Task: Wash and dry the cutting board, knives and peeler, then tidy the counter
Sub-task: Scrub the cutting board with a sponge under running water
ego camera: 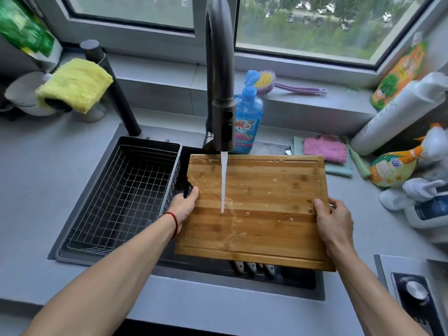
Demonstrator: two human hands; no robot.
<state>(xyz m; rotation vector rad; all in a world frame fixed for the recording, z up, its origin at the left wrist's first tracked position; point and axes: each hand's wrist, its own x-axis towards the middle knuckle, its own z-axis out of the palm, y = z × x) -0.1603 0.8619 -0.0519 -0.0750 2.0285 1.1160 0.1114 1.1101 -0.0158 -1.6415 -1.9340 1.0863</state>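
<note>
Rinse step: both hands, left hand (184,205) & right hand (333,221), grip cutting board (264,197) edges under faucet (221,98) stream. Next, prob.: soap bottle (248,122) just behind faucet.

Both forearms were bare and reached fwd from the bottom edge, converging toward the middle. Left hand (184,206) gripped the left edge of the cutting board (257,209), thumb on top, fingers curled under and out of sight; a thin red string sat round the left wrist. Right hand (335,223) gripped the board's right edge, thumb laid on the top face near the corner, fingers wrapped round the side w/ a couple of fingertips showing past the edge. Right wrist was bent slightly inward, back of hand up.
</note>
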